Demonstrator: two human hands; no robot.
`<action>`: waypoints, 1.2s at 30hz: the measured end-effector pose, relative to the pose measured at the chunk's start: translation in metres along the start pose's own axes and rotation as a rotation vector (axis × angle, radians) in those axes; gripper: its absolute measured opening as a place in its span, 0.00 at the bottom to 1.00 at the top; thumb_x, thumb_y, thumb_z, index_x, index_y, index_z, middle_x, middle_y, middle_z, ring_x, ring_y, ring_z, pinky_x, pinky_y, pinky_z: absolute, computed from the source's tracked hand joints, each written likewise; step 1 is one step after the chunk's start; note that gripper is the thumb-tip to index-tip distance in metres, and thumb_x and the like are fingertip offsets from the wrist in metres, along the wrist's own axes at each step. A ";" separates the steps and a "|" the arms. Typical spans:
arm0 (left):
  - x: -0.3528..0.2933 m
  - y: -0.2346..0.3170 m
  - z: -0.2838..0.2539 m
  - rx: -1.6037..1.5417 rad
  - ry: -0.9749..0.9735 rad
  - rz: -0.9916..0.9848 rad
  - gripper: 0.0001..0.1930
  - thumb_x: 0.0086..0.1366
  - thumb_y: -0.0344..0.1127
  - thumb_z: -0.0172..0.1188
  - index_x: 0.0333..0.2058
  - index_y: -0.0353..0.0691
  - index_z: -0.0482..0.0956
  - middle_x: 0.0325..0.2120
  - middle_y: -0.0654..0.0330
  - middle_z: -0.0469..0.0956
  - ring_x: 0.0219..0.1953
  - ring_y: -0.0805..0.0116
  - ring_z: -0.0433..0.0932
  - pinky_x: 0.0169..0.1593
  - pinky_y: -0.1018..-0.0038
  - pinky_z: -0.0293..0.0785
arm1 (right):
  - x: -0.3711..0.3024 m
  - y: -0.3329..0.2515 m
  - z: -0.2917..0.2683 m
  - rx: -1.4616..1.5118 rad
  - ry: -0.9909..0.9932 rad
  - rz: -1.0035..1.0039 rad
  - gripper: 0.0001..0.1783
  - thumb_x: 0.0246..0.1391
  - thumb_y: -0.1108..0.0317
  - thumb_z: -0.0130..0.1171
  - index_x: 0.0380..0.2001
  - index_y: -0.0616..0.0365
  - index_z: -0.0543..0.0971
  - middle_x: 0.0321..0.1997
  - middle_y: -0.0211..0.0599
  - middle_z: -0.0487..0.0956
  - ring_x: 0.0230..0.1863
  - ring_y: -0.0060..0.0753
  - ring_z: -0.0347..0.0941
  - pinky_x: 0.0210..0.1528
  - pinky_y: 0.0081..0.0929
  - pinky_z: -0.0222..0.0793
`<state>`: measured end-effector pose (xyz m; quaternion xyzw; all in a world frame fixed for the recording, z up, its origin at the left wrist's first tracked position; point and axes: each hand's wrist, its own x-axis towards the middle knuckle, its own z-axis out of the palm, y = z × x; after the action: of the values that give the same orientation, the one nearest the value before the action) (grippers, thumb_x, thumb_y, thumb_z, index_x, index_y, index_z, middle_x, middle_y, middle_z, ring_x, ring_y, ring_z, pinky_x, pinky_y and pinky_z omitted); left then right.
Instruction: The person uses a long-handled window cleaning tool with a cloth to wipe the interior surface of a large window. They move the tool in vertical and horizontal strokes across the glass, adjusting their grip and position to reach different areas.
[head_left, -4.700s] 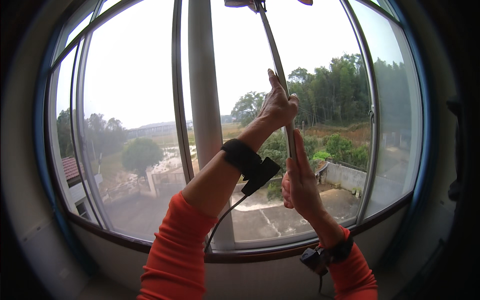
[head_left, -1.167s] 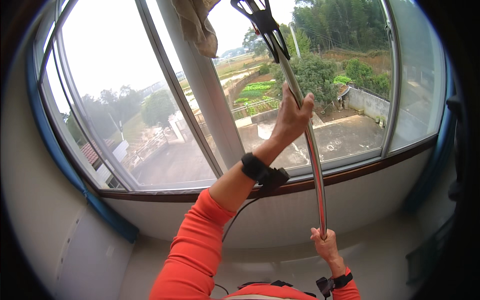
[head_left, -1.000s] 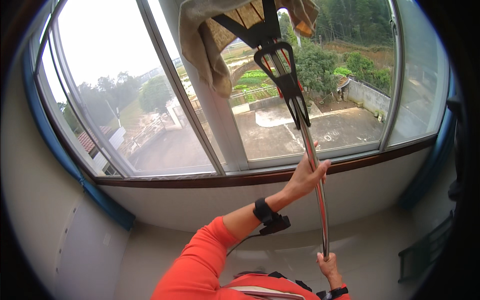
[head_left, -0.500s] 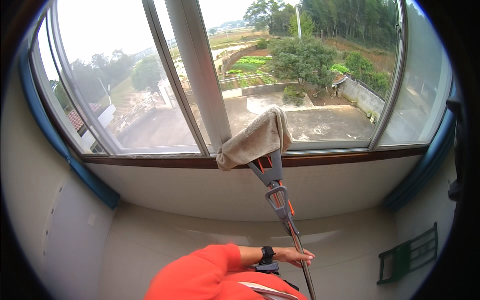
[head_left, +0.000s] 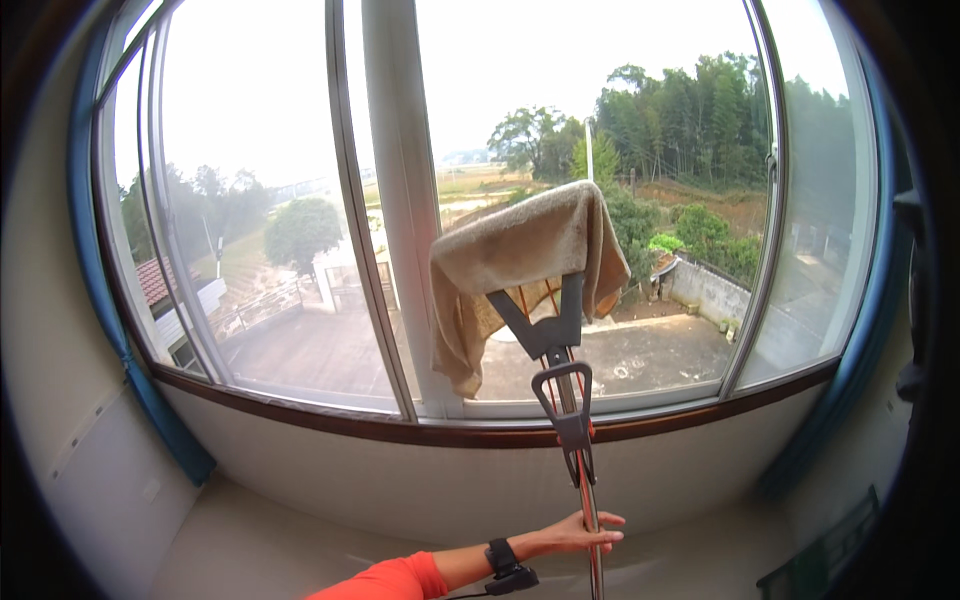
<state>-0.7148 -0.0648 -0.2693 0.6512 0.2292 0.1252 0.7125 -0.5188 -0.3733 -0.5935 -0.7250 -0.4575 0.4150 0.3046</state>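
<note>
Since half a second ago, the cloth [head_left: 525, 245] you carry on the pole [head_left: 597, 575] has lifted from the sill and now hangs higher, before the window. Your left hand [head_left: 568, 534] holds the pole low in view, its fingers [head_left: 612, 537] bent loosely around it, tips reaching past the far side. Your right hand is out of view, so you cannot tell what its fingers hold.

Behind your left hand sit a black wristband [head_left: 501, 555] with a small box and cord, then your red-orange sleeve [head_left: 395, 578]. Just above your grip, a grey looped handle [head_left: 574, 432] is fixed to the pole; above it, a forked bracket [head_left: 556, 337] spreads into the beige cloth. That cloth drapes over the head, its left end drooping in front of the window post [head_left: 400, 180]; whether it touches anything behind is unclear.

Beyond your hand and pole, the brown sill [head_left: 500, 437] runs across below the panes, between blue curtains [head_left: 180, 440]. Dark green furniture [head_left: 830, 550] stands at your lower right; trees [head_left: 680, 120] show outside.
</note>
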 end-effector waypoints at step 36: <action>-0.220 -0.260 -0.116 -0.482 0.700 -0.050 0.27 0.65 0.37 0.61 0.60 0.41 0.61 0.35 0.53 0.79 0.28 0.73 0.74 0.30 0.75 0.74 | 0.155 -0.678 -0.084 0.458 0.061 -1.003 0.32 0.70 0.56 0.38 0.71 0.29 0.40 0.16 0.22 0.59 0.12 0.14 0.53 0.13 0.16 0.56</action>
<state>-0.9930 -0.1000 -0.4954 0.3784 0.4372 0.3714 0.7265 -0.6864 0.0315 -0.0470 -0.3450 -0.6360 0.2867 0.6279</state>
